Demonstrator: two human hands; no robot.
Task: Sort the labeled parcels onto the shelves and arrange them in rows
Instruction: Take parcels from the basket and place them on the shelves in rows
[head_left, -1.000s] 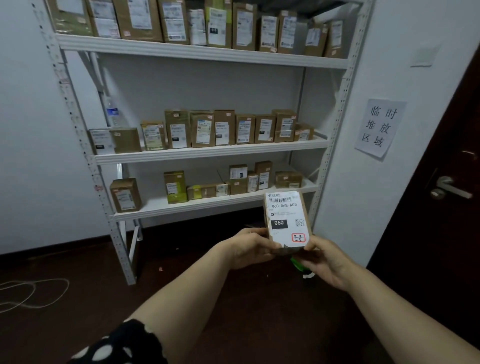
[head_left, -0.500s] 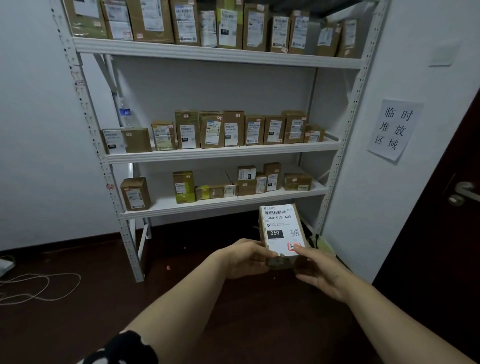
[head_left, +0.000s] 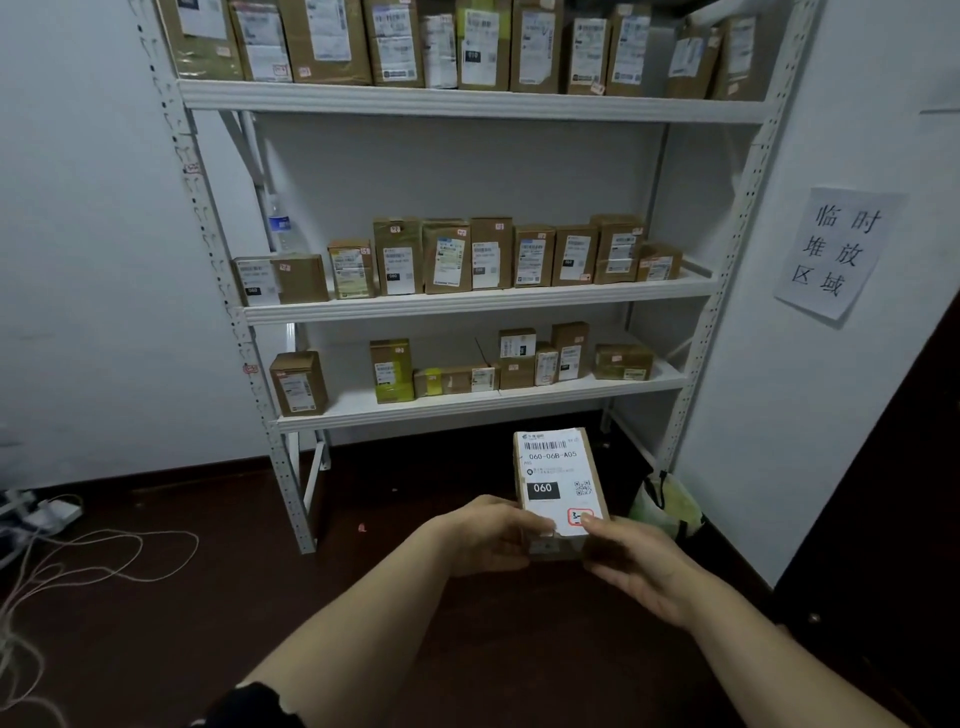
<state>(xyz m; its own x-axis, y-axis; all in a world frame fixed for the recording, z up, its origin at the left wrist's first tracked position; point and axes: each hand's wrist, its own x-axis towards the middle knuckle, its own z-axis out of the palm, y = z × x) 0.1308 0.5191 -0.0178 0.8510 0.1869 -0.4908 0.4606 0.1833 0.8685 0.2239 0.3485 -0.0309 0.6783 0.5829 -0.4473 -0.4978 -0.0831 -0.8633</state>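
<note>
- Low in the middle of the frame, both hands hold one parcel (head_left: 558, 486) label up, in front of the shelves (head_left: 478, 304).
- Left hand (head_left: 491, 538) grips its lower left edge, fingers curled.
- Right hand (head_left: 636, 564) pinches the lower right corner, thumb on the label.
- Rows of boxes (head_left: 483, 257) stand on the middle shelf.

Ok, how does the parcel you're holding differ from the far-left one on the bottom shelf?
The held parcel is gripped by the left hand and right hand; the far-left parcel stands alone on the bottom shelf. The held parcel's label covers nearly its whole face; the far-left parcel's leaves brown margins. Both are upright brown boxes with white labels.
</note>
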